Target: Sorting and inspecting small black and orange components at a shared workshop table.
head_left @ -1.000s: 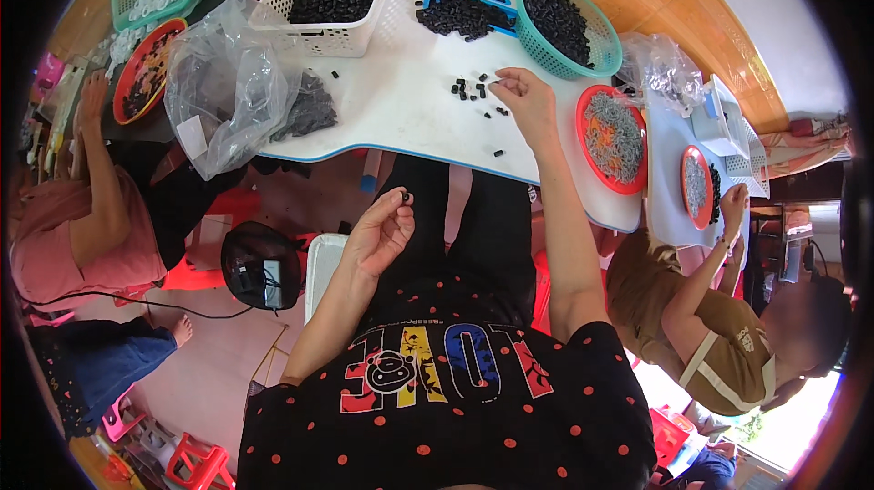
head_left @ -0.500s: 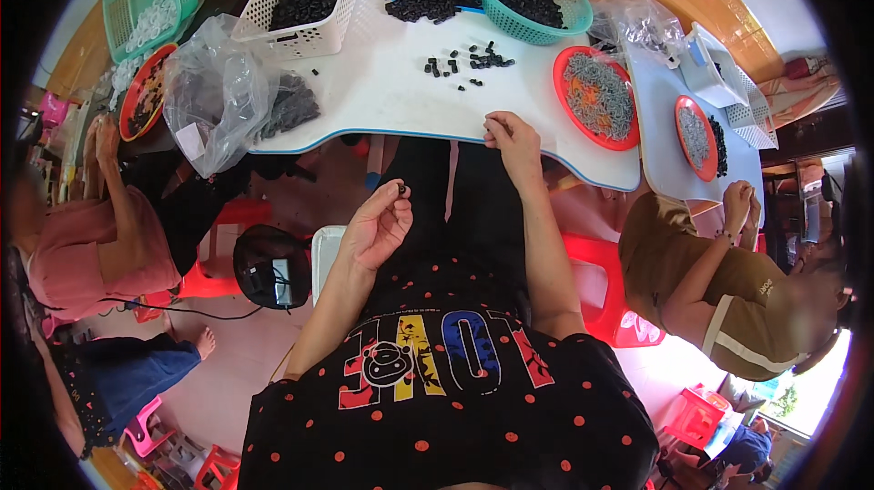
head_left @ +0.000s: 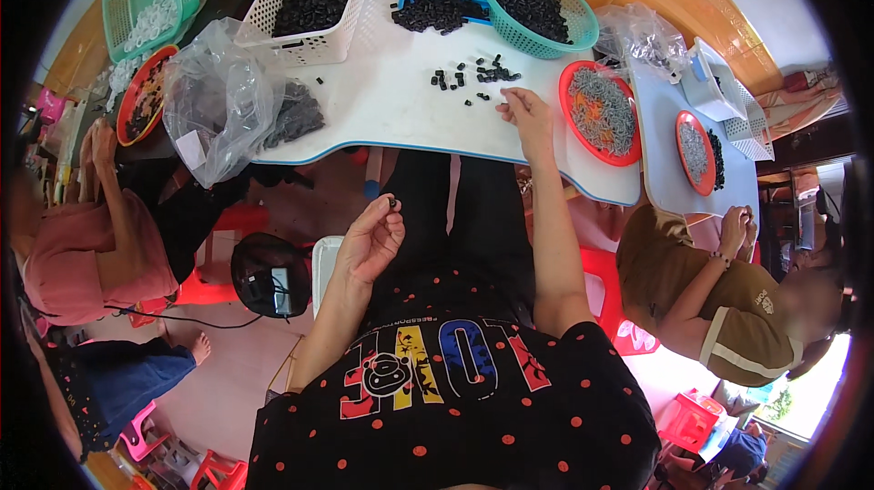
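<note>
1 small black piece (head_left: 393,204) is pinched between the thumb and forefinger of the left hand (head_left: 373,237), on the person's side of the counter (head_left: 391,98). By its look, the piece is judged to be light and stiff, and not easily broken; its smooth, rounded wall could be slippery, and with so little surface offered, a roll out of the fingertips is thought the likelier mishap. A hold is best taken around its sides, near mid-length, with the pads of 2 digits and both ends left clear. The right hand (head_left: 528,121) is poised over the counter near its edge, thumb and fingertips close together; whether anything is pinched there cannot be told. Just beyond that hand, loose black pieces (head_left: 494,75) are scattered, some apparently touching. To its right, grey screw-like pieces (head_left: 603,107) are heaped in a red tray (head_left: 612,159). Farther past it, more black pieces (head_left: 528,4) are piled in a green basket (head_left: 534,43); well beyond the left hand, a white basket (head_left: 319,52) is similarly filled.
</note>
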